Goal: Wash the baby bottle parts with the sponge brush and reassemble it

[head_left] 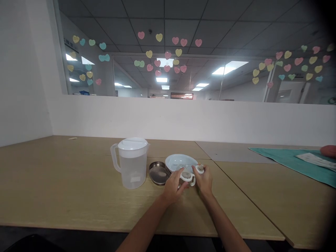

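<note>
My left hand point(173, 187) is closed around a small clear bottle point(186, 175) with a white collar and a white side handle; it looks like a baby bottle with its mouth uncovered. Just to the right, my right hand point(205, 180) grips a white ring-shaped cap point(200, 168) with a pale nipple-like tip, held apart from the bottle. Behind both hands sits a white bowl point(172, 159), with a thin clear object lying across it that I cannot make out. An oval metal tin point(158, 172) stands left of my left hand, its right side partly hidden.
A translucent pitcher point(132, 168) with a white lid stands left of the tin. On the right, a teal cloth point(278, 155) carries a white cloth point(315, 160) and a partly visible reddish object point(328, 151). Seams cross the wooden table point(78, 196), which meets a white wall.
</note>
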`<move>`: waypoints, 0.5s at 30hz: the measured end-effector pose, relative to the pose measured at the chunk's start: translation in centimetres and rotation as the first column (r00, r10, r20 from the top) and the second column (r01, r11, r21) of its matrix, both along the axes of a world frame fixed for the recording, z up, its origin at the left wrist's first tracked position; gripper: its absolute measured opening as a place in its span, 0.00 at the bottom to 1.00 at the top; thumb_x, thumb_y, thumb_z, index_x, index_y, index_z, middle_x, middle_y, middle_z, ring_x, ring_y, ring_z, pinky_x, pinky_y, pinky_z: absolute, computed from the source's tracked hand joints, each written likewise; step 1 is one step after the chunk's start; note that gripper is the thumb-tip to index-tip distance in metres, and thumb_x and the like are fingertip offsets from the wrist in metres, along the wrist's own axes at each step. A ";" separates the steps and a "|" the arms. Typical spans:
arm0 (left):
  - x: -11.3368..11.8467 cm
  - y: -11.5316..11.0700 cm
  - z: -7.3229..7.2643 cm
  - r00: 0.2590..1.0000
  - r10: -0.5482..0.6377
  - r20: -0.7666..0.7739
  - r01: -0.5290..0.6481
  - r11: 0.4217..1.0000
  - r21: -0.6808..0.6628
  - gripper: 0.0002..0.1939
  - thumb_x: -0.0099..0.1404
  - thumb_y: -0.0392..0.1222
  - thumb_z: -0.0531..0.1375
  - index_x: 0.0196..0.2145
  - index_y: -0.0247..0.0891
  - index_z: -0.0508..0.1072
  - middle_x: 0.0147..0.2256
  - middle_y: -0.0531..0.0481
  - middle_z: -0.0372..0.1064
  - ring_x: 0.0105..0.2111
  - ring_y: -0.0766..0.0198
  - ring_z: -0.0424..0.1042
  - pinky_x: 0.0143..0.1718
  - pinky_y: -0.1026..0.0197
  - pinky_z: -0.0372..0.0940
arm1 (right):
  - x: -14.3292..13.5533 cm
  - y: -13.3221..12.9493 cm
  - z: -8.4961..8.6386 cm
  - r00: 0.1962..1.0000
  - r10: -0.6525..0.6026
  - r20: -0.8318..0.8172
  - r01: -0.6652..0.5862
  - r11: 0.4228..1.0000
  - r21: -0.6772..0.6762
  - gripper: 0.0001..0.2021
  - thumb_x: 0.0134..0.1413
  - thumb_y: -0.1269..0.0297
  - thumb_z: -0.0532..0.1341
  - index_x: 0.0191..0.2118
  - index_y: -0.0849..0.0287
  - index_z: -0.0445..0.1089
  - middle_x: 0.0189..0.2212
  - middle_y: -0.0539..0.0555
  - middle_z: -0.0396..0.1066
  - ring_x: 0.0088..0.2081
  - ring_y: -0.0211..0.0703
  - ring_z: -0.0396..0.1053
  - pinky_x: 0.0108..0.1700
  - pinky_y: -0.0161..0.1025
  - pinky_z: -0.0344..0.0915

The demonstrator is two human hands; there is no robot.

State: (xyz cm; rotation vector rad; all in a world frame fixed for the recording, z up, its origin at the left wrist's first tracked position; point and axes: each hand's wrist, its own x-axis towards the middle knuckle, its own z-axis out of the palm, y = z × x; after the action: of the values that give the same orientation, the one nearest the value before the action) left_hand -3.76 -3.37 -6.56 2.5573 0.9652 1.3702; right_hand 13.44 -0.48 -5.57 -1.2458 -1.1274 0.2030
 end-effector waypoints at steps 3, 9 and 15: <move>0.0 -0.1 0.1 1.000 -0.005 0.001 0.005 1.000 0.001 0.27 0.68 0.47 0.51 0.62 0.38 0.52 0.57 0.41 0.60 0.55 0.54 0.60 0.56 0.48 0.57 | 0.0 0.0 0.0 1.000 -0.004 0.003 0.004 1.000 0.004 0.21 0.42 0.42 0.60 0.33 0.56 0.63 0.34 0.57 0.73 0.35 0.50 0.70 0.38 0.42 0.61; 0.1 -0.1 0.2 1.000 -0.007 0.009 0.006 1.000 0.009 0.27 0.68 0.47 0.51 0.61 0.38 0.52 0.56 0.41 0.60 0.55 0.54 0.60 0.56 0.49 0.58 | 0.1 -0.1 0.0 0.998 -0.056 -0.034 0.056 0.998 0.006 0.23 0.40 0.40 0.60 0.33 0.55 0.61 0.33 0.57 0.73 0.33 0.49 0.68 0.35 0.41 0.60; 0.1 -0.2 0.3 1.000 -0.012 0.010 0.012 1.000 0.021 0.27 0.68 0.48 0.51 0.61 0.38 0.52 0.56 0.41 0.60 0.55 0.54 0.60 0.55 0.49 0.58 | 0.1 0.3 -0.3 0.997 -0.055 0.051 0.052 0.997 0.056 0.22 0.45 0.42 0.58 0.36 0.56 0.59 0.34 0.54 0.70 0.34 0.47 0.66 0.38 0.40 0.59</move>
State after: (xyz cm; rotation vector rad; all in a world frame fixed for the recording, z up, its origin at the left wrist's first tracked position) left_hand -3.70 -3.52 -6.29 2.5648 0.9378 1.3957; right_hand 13.57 -0.22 -5.91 -1.2371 -1.1358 0.0987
